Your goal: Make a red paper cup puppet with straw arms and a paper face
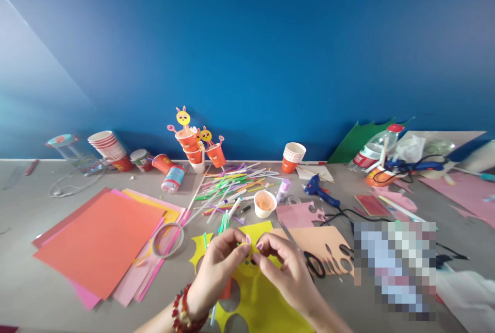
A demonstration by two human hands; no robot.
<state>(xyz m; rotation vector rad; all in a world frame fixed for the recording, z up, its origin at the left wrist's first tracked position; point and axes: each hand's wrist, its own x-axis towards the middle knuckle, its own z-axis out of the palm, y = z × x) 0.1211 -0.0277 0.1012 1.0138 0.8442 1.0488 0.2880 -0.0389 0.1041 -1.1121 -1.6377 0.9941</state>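
Red bracelet [182,312]; yellow paper face [249,261], pink ears [248,239]

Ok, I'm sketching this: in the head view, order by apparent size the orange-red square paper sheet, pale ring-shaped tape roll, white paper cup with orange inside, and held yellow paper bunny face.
1. Paper sheet
2. Tape roll
Unsure: paper cup and bunny face, the latter partly hidden.

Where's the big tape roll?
In the head view, the tape roll lies left of the left hand, at the right edge of the stacked colored paper.
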